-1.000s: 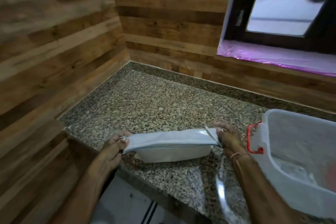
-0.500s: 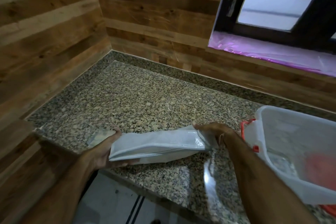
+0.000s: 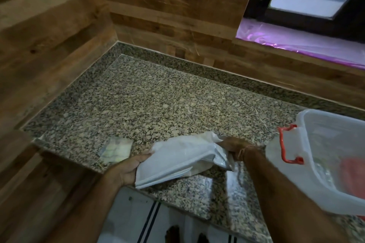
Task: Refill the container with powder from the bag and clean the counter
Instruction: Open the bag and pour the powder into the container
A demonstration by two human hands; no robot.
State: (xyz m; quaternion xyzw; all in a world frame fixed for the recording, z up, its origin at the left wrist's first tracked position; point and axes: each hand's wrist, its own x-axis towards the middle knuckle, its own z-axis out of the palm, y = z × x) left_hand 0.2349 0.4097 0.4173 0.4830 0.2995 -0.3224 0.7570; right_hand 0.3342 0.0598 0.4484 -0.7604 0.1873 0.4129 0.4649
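Head view shows one white plastic powder bag (image 3: 177,161), one translucent plastic container with a red latch handle (image 3: 324,156), one small clear torn-off plastic scrap (image 3: 115,150) and two bare hands over a speckled granite table (image 3: 158,100) set in a wood-panelled corner. The bag lies tilted at the table's near edge, just left of the container, with the scrap flat on the stone to its left. Left hand (image 3: 126,169) cups the bag's lower left end with fingers curled under it, while the right hand (image 3: 235,145), wrist bent, has its fingers clenched on the bag's crumpled right end.
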